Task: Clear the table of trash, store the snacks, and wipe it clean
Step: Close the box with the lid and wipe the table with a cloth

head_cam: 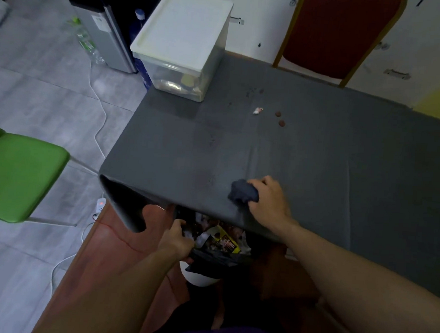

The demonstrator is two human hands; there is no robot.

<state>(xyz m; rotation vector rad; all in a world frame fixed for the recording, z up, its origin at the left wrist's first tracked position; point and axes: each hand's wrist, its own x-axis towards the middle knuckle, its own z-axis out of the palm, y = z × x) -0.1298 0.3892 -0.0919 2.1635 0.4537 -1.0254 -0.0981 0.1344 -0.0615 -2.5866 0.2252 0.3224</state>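
My right hand point(268, 200) presses a crumpled dark blue cloth point(243, 191) onto the grey table point(317, 159) near its front edge. Below that edge, my left hand point(177, 238) grips the rim of a white trash bin point(199, 275) lined with a black bag and full of wrappers. A small white wrapper scrap point(257, 110) and two brown round crumbs point(279, 118) lie farther back on the table. At the far left corner stands a clear storage box point(181, 68) with a white lid, snacks inside.
A green chair point(20, 174) stands left of the table, and a red chair point(335, 31) at the far side. White cables point(97, 133) and a power strip point(100, 205) lie on the tiled floor. A water dispenser point(103, 30) stands behind the box.
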